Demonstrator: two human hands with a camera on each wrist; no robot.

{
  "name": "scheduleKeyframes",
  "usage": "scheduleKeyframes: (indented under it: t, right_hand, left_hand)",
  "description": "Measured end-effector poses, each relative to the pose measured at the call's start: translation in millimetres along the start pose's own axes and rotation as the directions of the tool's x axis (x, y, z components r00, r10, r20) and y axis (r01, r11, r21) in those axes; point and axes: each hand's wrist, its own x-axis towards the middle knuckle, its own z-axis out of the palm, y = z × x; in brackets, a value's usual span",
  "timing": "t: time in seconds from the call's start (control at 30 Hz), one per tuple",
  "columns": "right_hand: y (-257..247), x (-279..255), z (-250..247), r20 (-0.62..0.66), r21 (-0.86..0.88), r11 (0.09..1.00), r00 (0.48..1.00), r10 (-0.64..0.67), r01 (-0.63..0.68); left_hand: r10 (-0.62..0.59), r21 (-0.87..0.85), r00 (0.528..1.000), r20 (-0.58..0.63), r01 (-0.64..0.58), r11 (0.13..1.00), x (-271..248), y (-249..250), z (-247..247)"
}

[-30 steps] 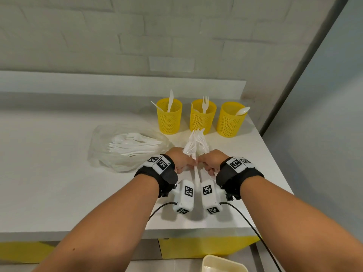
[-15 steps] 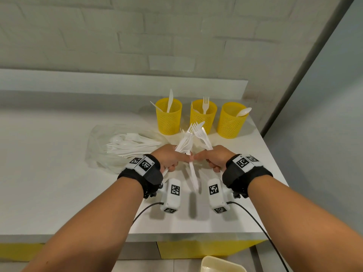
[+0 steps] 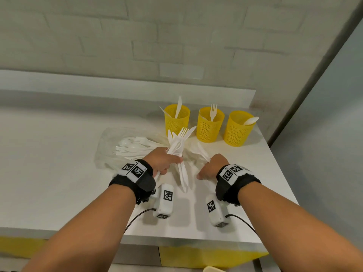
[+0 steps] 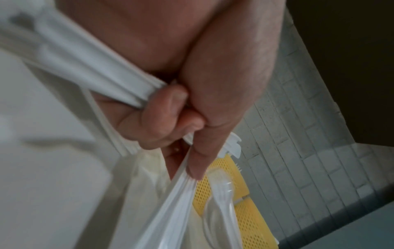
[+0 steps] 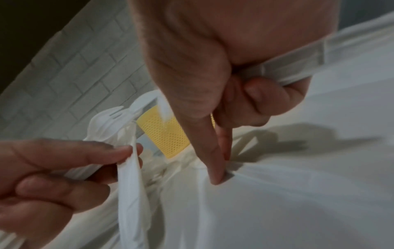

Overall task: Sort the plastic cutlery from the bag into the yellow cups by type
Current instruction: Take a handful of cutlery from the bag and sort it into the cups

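My left hand (image 3: 167,161) grips a bundle of white plastic cutlery (image 3: 177,146) by the handles, with fork tines and knife tips fanned upward. My right hand (image 3: 211,167) is a short way to its right, fingers curled round a single slim white piece (image 3: 203,152), knife-like. Its handle (image 5: 298,67) crosses the palm in the right wrist view. Three yellow mesh cups stand behind: the left cup (image 3: 176,119) holds knives, the middle cup (image 3: 210,124) forks, the right cup (image 3: 238,128) a spoon. The clear bag (image 3: 110,152) with more cutlery lies left of my hands.
The white table (image 3: 59,183) ends at a front edge just below my forearms and at a right edge beside the spoon cup. A low ledge (image 3: 98,85) and a brick wall run behind the cups. Cables trail from both wrist cameras.
My hands have come apart. The right hand drew one piece out of the bundle and moved right; the left hand keeps the rest and has shifted slightly left.
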Motion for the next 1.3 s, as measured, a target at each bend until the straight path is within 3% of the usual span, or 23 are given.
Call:
scheduleKeyframes:
  t: [0.2, 0.33, 0.43, 0.53, 0.63, 0.77, 0.87, 1.1, 1.3]
  right_hand:
    - [-2, 4, -12, 0.056, 0.197, 0.98, 0.997, -0.049, 0.037]
    - [-24, 7, -40, 0.009, 0.525, 0.835, 0.979, -0.202, 0.167]
    - [-56, 8, -69, -0.121, 0.683, 0.672, 0.951, -0.283, 0.287]
    - [-91, 10, -91, -0.253, 0.752, 0.544, 0.925, -0.284, 0.372]
    - [-117, 23, -97, -0.339, 0.758, 0.492, 0.903, -0.264, 0.429]
    - [-132, 50, -94, -0.388, 0.74, 0.492, 0.889, -0.244, 0.458]
    - [-133, 72, -85, -0.367, 0.729, 0.531, 0.901, -0.23, 0.432]
    - [-118, 103, -57, -0.333, 0.627, 0.664, 0.911, -0.243, 0.406]
    - [-116, 114, -53, -0.32, 0.496, 0.768, 0.907, -0.274, 0.407]
  left_hand:
    - [0.078, -0.095, 0.994, -0.077, -0.086, 0.992, -6, 14, -8]
    - [0.192, -0.165, 0.955, -0.224, -0.232, 0.959, -7, 39, -19]
    - [0.291, -0.131, 0.89, -0.35, -0.354, 0.926, -7, 70, -27]
    - [0.415, -0.022, 0.777, -0.473, -0.481, 0.876, -1, 101, -32]
    - [0.5, 0.162, 0.681, -0.535, -0.499, 0.851, 14, 122, -35]
    - [0.542, 0.341, 0.61, -0.578, -0.423, 0.839, 36, 136, -37]
    - [0.561, 0.426, 0.638, -0.528, -0.373, 0.824, 56, 134, -36]
    - [0.418, 0.525, 0.83, -0.369, -0.185, 0.831, 93, 106, -29]
    - [0.349, 0.564, 0.889, -0.296, -0.132, 0.815, 101, 107, -38]
